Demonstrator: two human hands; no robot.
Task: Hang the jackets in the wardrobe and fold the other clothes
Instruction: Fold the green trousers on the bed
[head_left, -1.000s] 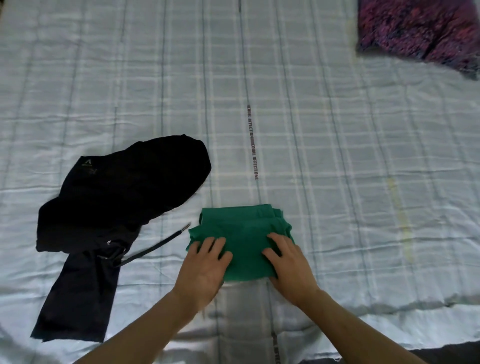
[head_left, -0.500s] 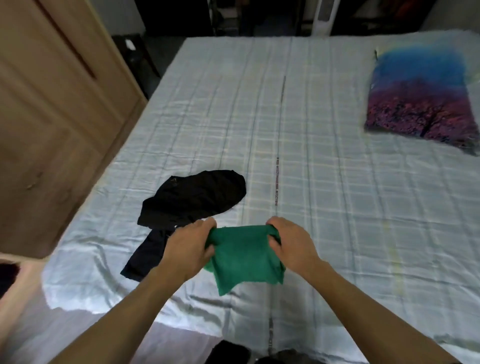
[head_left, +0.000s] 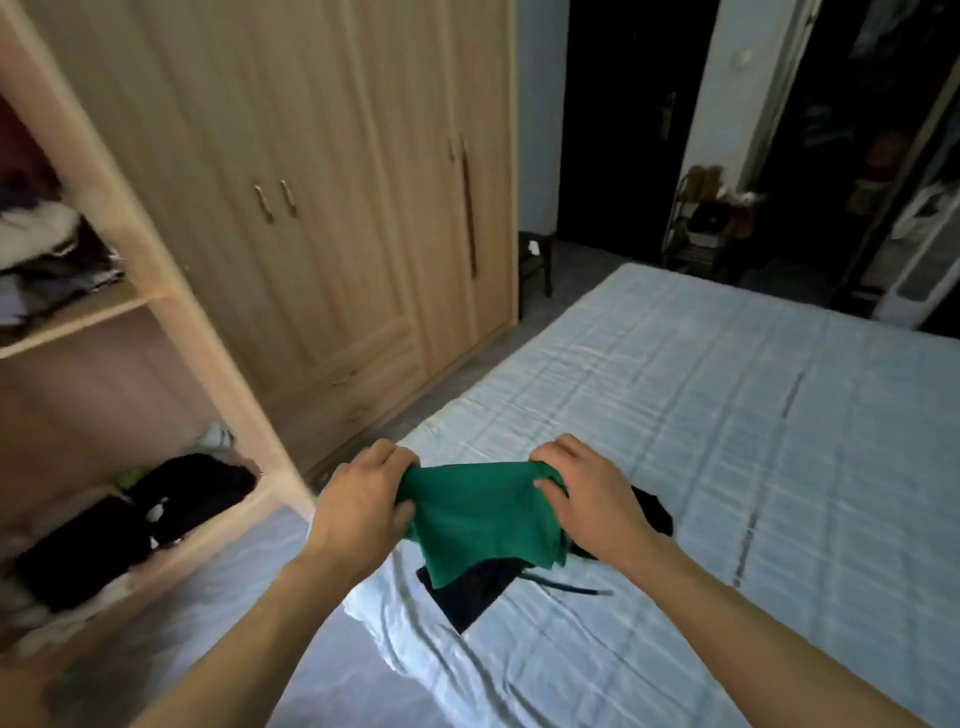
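While both hands hold it up above the near edge of the bed, the folded green cloth garment hangs between them: the left hand grips its left top corner with curled fingers, the right hand pinches the right one. Beneath it a black garment with a drawstring lies on the pale blue checked bedsheet. Folded dark clothes sit on the open light wooden wardrobe's lower shelf, left.

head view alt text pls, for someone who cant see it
Two hands, the left hand and right hand, grip a folded green garment above a bed, over a black garment. At left an open wardrobe shows shelves of clothes.
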